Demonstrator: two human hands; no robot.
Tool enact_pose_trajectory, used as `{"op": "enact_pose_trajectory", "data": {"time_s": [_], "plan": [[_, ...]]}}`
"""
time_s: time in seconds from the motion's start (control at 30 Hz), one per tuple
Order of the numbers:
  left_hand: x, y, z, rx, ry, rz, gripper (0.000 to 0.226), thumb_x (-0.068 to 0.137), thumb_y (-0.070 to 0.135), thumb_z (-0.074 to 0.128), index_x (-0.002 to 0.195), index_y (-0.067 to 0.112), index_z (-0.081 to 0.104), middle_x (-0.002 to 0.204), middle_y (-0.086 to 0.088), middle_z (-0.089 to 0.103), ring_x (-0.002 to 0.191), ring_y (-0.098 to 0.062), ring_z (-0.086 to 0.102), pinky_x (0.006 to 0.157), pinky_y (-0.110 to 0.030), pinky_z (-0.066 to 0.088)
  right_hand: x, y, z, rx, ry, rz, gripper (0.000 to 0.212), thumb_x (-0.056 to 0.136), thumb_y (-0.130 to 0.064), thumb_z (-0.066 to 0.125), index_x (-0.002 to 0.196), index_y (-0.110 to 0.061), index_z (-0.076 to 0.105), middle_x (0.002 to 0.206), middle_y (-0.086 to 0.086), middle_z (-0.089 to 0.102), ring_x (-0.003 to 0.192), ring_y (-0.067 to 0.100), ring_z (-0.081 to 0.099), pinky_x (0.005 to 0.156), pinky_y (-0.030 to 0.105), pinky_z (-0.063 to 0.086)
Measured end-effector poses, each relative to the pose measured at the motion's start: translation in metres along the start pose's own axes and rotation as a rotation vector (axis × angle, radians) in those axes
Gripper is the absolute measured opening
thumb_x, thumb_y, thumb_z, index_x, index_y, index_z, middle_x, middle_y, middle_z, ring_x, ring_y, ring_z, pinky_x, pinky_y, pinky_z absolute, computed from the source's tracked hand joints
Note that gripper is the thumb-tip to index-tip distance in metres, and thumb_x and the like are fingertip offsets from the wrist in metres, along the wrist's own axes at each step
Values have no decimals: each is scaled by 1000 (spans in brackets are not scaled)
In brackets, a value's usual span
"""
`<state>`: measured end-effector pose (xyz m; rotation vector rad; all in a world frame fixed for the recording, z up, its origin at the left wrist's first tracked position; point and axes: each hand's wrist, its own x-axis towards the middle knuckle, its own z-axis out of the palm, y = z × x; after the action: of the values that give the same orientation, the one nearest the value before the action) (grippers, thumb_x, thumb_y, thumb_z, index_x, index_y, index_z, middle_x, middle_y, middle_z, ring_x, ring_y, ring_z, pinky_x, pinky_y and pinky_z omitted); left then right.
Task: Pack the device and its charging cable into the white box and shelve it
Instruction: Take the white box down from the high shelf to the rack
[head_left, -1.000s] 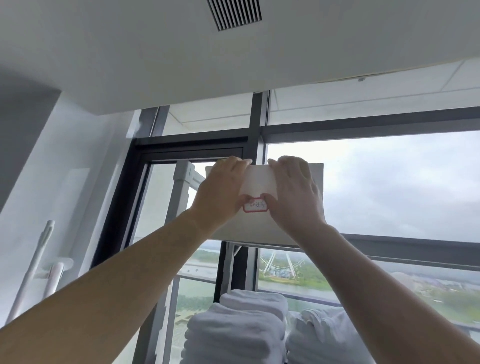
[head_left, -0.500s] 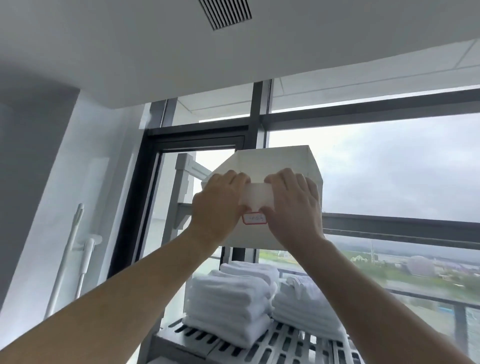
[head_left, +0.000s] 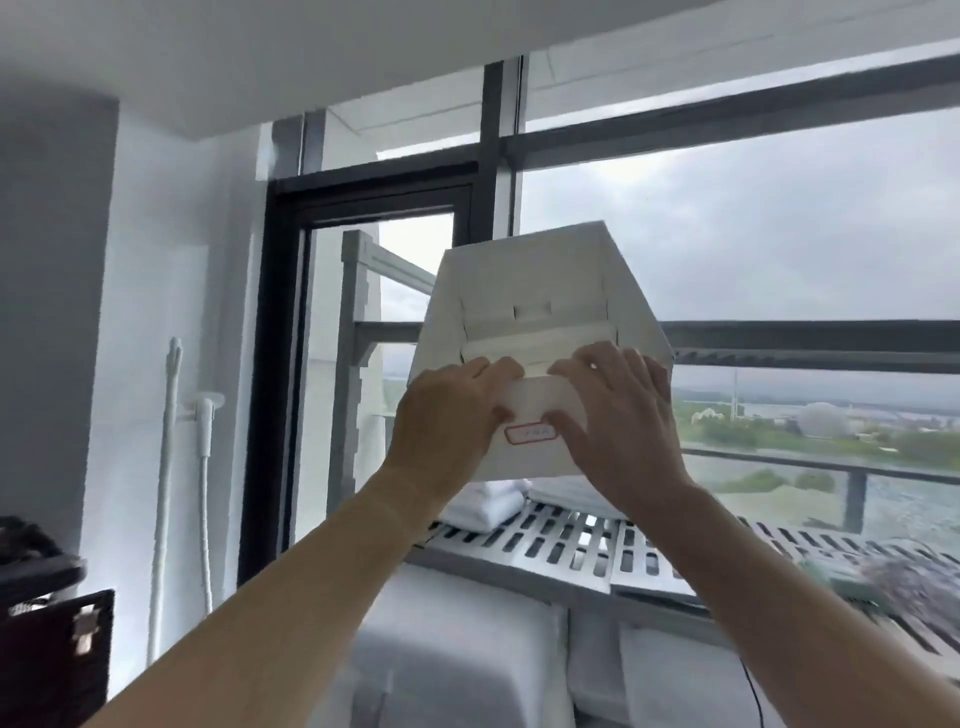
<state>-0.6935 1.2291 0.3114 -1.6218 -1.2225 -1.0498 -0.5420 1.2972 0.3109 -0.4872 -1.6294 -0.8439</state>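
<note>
A closed white box (head_left: 524, 291) with a small red-outlined label (head_left: 530, 434) on its near face is held up in front of the window, above the slotted shelf (head_left: 561, 545). My left hand (head_left: 447, 415) grips the near face on the left, and my right hand (head_left: 615, 410) grips it on the right, fingers over the lid's front edge. The box tilts so that its lid faces me. The device and cable are not in view.
Folded white towels (head_left: 483, 501) lie on the grey slotted shelf under the box, with more white bundles (head_left: 452, 644) on the level below. The shelf's upright post (head_left: 358, 332) stands left of the box. A dark basket (head_left: 57, 644) sits at the lower left, and a white pole (head_left: 166, 467) leans on the wall.
The view has tipped downward, so the shelf and towels now show below the box. The box's top has come into view, and both hands keep their grip on it.
</note>
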Motion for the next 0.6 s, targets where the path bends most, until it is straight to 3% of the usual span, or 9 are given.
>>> {"op": "enact_pose_trajectory", "data": {"time_s": [0.2, 0.43, 0.6], "plan": [[-50, 14, -15, -126, -48, 1, 27, 78, 15, 69, 104, 13, 62, 94, -6, 68, 85, -32, 60, 81, -40, 41, -47, -34, -37, 15, -72, 94, 43, 55, -21, 85, 91, -12, 63, 91, 6, 59, 85, 16, 41, 81, 27, 26], [-98, 51, -21, -280, -110, 92, 32, 66, 9, 80, 95, 12, 66, 88, -5, 72, 77, -30, 64, 76, -38, 46, -108, -57, -94, -41, -212, 239, 43, 55, -19, 85, 89, -10, 60, 90, 10, 57, 87, 17, 40, 77, 28, 23], [-124, 106, -3, -494, -165, 143, 35, 66, 9, 79, 99, 11, 67, 91, -3, 72, 84, -29, 64, 78, -34, 41, -155, -45, -151, -153, -304, 312, 43, 54, -17, 86, 88, -6, 61, 89, 12, 57, 86, 18, 39, 75, 24, 18]]}}
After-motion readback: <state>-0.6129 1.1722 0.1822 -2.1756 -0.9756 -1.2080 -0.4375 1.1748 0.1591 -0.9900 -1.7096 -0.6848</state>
